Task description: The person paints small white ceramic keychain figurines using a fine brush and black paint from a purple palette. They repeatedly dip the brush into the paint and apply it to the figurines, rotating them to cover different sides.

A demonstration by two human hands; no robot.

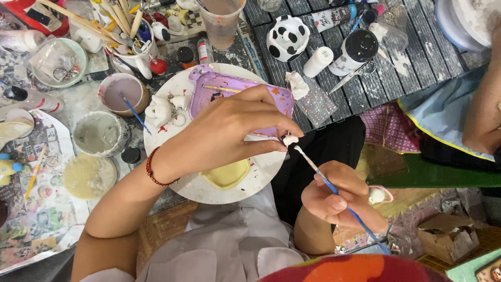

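Foreground: red and orange rounded edge (360,269) at bottom of view, nearest the lens; pale grey garment (235,235) just behind.
Figurine: small white piece with dark marking (288,139), pinched above the lap, just off the rim of the white round plate (172,94).
Left hand (229,130): fingertips closed on the figurine; red beaded bracelet (152,169) at wrist.
Right hand (339,198): closed around a blue-handled brush (334,190), bristle tip touching the figurine; second small white piece with pink loop (378,195) tucked against the fingers.
Handling: judged light, rigid, brittle (likely plaster or clay); best gripped at unpainted sides, gently, wet paint probably smearing.
Palette: purple tray (203,99) on the plate, yellow paint well (228,175) below.
Surroundings: cup of lilac paint (122,93), black-and-white spotted figure (287,36), scissors (352,75), another person's arm (482,115) at right.
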